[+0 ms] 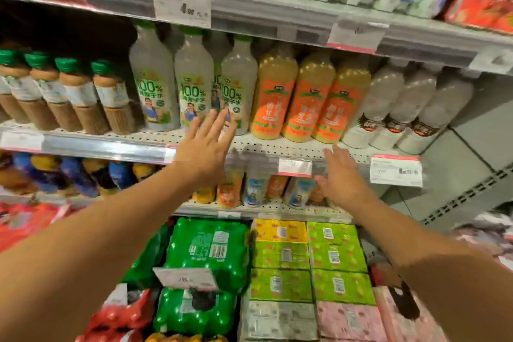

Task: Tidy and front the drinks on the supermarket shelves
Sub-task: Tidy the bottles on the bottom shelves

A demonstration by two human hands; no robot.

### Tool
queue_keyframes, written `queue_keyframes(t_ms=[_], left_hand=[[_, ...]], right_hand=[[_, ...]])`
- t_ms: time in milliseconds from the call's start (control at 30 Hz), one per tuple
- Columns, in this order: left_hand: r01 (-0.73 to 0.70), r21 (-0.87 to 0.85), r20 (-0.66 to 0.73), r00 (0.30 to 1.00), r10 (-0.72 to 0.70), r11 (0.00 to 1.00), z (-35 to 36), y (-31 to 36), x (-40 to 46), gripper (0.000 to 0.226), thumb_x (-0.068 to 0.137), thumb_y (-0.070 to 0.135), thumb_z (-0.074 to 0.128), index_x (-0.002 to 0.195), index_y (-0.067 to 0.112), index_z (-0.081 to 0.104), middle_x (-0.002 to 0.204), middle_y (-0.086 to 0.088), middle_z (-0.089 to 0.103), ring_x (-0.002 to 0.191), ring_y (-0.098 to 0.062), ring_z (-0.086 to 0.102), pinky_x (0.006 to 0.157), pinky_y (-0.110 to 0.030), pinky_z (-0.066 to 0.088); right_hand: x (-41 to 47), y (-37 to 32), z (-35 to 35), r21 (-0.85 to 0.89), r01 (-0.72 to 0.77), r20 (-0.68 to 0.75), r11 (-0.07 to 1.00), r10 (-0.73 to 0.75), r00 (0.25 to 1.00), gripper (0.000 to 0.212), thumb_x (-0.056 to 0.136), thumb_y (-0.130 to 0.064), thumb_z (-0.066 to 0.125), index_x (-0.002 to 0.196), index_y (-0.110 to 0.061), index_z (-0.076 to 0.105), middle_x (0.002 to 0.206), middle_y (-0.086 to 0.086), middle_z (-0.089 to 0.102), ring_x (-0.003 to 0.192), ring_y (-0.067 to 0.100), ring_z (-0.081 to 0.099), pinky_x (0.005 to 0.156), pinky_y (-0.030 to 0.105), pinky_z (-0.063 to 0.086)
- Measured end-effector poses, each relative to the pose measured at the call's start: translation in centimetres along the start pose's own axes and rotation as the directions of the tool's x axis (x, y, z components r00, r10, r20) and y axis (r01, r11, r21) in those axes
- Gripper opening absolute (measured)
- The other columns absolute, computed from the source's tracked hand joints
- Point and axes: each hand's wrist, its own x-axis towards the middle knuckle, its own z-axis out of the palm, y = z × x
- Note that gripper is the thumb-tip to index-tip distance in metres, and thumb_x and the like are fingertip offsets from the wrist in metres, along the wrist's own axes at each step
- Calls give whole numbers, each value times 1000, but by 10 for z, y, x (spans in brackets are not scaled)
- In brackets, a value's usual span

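I see both my bare arms stretched forward and up, well apart. My left hand (204, 147) is raised higher, palm facing away, fingers (219, 122) straight and slightly spread, holding nothing. My right hand (340, 175) sits lower and to the right, back toward me, fingers extended and close together, thumb out to the left, also holding nothing. Both hands are motion-blurred. The forearms converge from the lower corners.

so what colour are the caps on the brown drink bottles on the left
Green, on the brown drink bottles; clearest in the head view.
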Motion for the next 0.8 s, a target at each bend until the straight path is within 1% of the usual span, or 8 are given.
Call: queue_keyframes(t_ms=[100,267,367,433,567,667,733,800], left_hand=[[51,-31,167,985,-45,998,25,33,7,84,91,28,41,151,24,-18,159,-7,-23,146,-26,-20,119,-49,-5],[159,-79,335,934,-124,984,64,56,-1,85,91,25,40,150,23,-20,161,-1,-19,148,-23,-13,119,-48,-2],[237,-153,273,943,-189,959,80,64,-5,94,83,20,47,151,25,-17,161,1,-17,148,-23,-9,119,-48,3],[276,-183,221,947,-235,943,85,68,-3,95,80,18,51,153,25,-10,162,1,-11,149,-26,-6,119,-50,7],[253,-132,114,964,-239,959,102,76,-4,103,72,15,63,153,22,-1,162,-7,-3,147,-33,-3,117,-53,13],[276,-204,-21,958,-286,939,117,85,-10,98,73,11,59,154,17,4,162,-12,-2,148,-34,-4,117,-53,5],[199,-229,-53,975,-216,953,133,99,-23,97,72,12,59,154,14,7,161,-15,-5,148,-33,-7,118,-52,0],[25,-262,54,998,-11,965,154,125,-46,98,71,17,61,154,13,9,161,-14,-7,148,-31,-8,119,-52,2]], right_hand=[[28,22,16,-71,45,100,996,-38,994,88,91,-51,55,155,-20,2,162,12,-9,147,33,-10,117,48,-5],[42,48,48,-39,146,111,988,-141,984,69,98,-44,44,154,-24,8,163,2,-1,147,27,-2,116,50,3],[48,57,47,-33,198,59,980,-196,979,71,93,-49,50,152,-28,16,161,1,9,146,26,7,115,47,6],[58,65,36,-21,248,117,968,-244,963,75,89,-53,54,151,-30,19,160,2,12,145,26,11,115,46,9],[66,79,31,-15,314,293,949,-296,909,80,95,-49,48,154,-33,-5,162,1,-14,148,25,-13,116,44,-9],[65,76,33,-23,290,327,957,-267,907,93,91,-48,57,151,-36,-13,160,-2,-24,146,23,-22,113,42,-16],[65,73,34,-91,268,348,959,-221,911,114,81,-44,71,149,-36,-19,158,-3,-28,144,23,-25,112,40,-19],[67,72,37,-123,258,334,958,-205,920,125,73,-32,79,147,-37,-22,157,-4,-30,144,23,-26,109,37,-21]])
